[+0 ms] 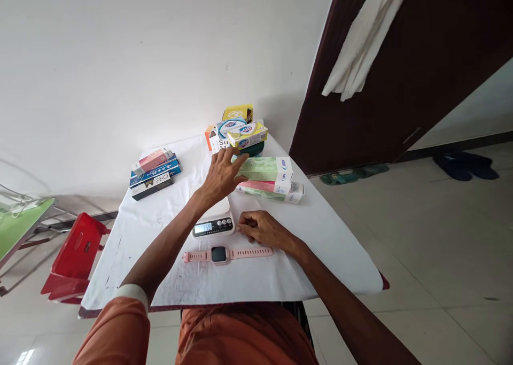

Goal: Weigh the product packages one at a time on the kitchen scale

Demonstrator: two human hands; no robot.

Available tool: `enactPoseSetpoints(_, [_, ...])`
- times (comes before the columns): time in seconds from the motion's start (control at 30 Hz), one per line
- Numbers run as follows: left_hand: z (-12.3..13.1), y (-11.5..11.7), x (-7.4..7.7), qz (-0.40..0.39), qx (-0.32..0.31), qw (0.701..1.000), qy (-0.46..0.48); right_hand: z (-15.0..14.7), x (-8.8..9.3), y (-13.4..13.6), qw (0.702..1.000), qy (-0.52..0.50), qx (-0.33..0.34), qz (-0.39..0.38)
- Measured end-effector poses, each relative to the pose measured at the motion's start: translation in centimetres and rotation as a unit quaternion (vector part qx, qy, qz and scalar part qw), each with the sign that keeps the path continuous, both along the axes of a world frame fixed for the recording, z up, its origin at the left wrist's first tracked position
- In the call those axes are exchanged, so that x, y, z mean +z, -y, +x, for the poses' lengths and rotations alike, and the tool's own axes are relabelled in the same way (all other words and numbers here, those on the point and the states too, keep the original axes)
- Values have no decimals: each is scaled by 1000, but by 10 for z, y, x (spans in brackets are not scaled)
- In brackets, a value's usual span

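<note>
My left hand (222, 173) reaches across a white digital scale (216, 213). Its thumb and forefinger lie along opposite edges of a long green carton (262, 169), closed around its near left end. That carton rests on a pink and white carton (272, 187), with another green one (288, 197) partly showing below. Beside the scale's right edge, my right hand (262, 230) rests on the table with fingers curled in and nothing visible in them. The scale's display is lit, its digits hard to read. A pink-strapped smartwatch (219, 254) lies flat in front of the scale.
Soap boxes (247, 134) are piled at the back of the white-covered table (332, 253). Several toothpaste boxes (155, 173) are stacked at left. A red chair (76, 255) and a green table (24, 223) stand left. A towel (366, 39) hangs over a dark door; slippers (465, 164) lie on the floor.
</note>
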State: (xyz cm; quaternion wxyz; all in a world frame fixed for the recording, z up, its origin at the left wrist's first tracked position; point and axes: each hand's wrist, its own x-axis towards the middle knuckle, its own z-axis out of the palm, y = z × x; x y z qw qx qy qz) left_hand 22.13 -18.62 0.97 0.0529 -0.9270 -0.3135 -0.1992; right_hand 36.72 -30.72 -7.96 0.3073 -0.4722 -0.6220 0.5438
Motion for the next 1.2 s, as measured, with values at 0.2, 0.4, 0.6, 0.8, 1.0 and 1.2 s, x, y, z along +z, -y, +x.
enactPoseSetpoints(0.2, [-38, 12, -2, -3, 28, 999, 32, 0, 1, 1, 1000, 14, 4, -9])
enactPoseSetpoints(0.4, [-142, -3, -19, -29, 183, 979, 89, -1, -3, -1, 1000, 24, 9, -11])
enactPoseSetpoints(0.6, [-258, -36, -49, -125, 487, 844, 184, -2, 0, -1, 1000, 31, 4, -4])
enactPoseSetpoints(0.8, [-302, -66, -61, -214, 515, 790, 256, -2, -2, -2, 999, 29, 3, -22])
enactPoseSetpoints(1.0, [-306, -91, -70, -224, 504, 794, 257, -3, -3, -2, 999, 25, -7, -25])
enactPoseSetpoints(1.2, [-311, -88, -67, -217, 503, 804, 231, -4, 0, -1, 999, 24, -10, -21])
